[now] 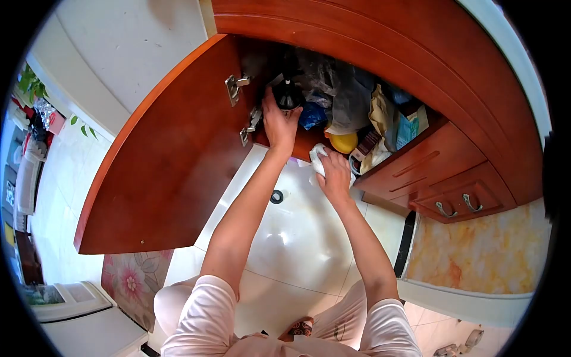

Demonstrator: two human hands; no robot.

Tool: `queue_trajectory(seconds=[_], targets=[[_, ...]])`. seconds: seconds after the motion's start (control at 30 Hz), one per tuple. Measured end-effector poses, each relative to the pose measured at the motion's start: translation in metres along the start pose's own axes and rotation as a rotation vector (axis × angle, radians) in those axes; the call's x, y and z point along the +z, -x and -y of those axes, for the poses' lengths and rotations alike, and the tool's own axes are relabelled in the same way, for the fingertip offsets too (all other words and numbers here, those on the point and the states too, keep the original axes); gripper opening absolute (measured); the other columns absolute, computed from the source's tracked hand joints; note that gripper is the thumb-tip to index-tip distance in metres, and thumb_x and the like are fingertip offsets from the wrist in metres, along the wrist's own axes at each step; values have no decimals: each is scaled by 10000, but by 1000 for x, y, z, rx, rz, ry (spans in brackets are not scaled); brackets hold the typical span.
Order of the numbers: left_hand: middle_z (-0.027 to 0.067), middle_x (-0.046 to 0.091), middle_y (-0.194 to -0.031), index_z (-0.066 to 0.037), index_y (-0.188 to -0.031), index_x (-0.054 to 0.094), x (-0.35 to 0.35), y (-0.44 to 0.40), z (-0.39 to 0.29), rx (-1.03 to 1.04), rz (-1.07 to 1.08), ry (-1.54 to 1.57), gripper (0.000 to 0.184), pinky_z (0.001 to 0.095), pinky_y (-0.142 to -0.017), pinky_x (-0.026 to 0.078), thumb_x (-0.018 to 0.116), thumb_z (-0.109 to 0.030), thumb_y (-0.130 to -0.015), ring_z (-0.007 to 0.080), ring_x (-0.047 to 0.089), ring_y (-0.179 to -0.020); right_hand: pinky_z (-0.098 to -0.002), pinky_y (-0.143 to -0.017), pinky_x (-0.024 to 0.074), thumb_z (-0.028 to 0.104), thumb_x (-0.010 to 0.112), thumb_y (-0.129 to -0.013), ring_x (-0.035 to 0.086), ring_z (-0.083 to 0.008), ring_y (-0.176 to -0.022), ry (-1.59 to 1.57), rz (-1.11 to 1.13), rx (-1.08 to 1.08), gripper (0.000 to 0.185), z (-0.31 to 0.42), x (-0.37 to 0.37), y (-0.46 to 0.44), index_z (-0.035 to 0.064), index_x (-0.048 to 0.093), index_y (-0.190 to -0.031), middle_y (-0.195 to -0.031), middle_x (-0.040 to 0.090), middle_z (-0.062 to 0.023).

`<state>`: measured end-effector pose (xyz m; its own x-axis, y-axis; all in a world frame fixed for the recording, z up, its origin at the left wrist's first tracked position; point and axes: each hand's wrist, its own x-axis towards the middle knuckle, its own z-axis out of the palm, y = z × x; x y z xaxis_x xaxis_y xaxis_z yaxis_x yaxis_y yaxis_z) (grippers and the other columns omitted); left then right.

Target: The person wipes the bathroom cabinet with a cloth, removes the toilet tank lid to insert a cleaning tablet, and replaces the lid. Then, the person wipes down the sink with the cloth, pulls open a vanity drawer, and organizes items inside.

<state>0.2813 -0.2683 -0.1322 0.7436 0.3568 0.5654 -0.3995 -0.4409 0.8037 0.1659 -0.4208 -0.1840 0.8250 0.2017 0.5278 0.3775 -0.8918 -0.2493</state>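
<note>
My left hand (279,122) is closed around a dark, glossy, rounded object (288,95) with a narrower top, just inside the cabinet by the hinges. Its kind cannot be made out. My right hand (336,172) is closed on a crumpled white cloth (317,159) at the cabinet's front edge. Right behind that hand lies a rounded yellow object (343,142). Between the hands, deeper in, are a blue packet (312,116) and clear plastic bags (348,104). The back of the cabinet is dark.
The red-brown cabinet door (172,160) stands wide open at the left. Brown paper packaging (379,110) and a teal-and-white packet (407,131) fill the cabinet's right side. A black ring (276,197) lies on the white tiled floor (285,256). A patterned mat (134,279) is at lower left.
</note>
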Motion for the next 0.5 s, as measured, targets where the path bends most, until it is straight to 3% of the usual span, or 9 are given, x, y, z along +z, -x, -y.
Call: queue_trajectory(seconds=[0.2,0.4,0.5], targets=[[242,487,-1304,13,-1326,448,-13,-3,0,213,73,-208,799,438,-1009,388,811,-125,-628,428,479,-1164,-411,-902,398,47,748,-608,523,-318,-1060,-4,10,-5,529,1,-3,-1,54,590,-1112,-1232,551,-139],[238,444,-1352,-12,-1346,425,-13,-22,2,132,152,-180,782,452,-1036,365,795,-75,-661,425,416,-1233,-422,-903,399,47,749,-617,518,-318,-1074,0,26,-2,532,2,-4,0,56,583,-1122,-1251,545,-145],[237,457,-1349,5,-1339,437,-19,-6,1,225,63,-187,761,446,-1038,366,775,-106,-667,418,429,-1248,-425,-911,398,50,749,-620,513,-321,-1089,2,32,4,528,1,-3,-1,55,584,-1121,-1255,543,-148]])
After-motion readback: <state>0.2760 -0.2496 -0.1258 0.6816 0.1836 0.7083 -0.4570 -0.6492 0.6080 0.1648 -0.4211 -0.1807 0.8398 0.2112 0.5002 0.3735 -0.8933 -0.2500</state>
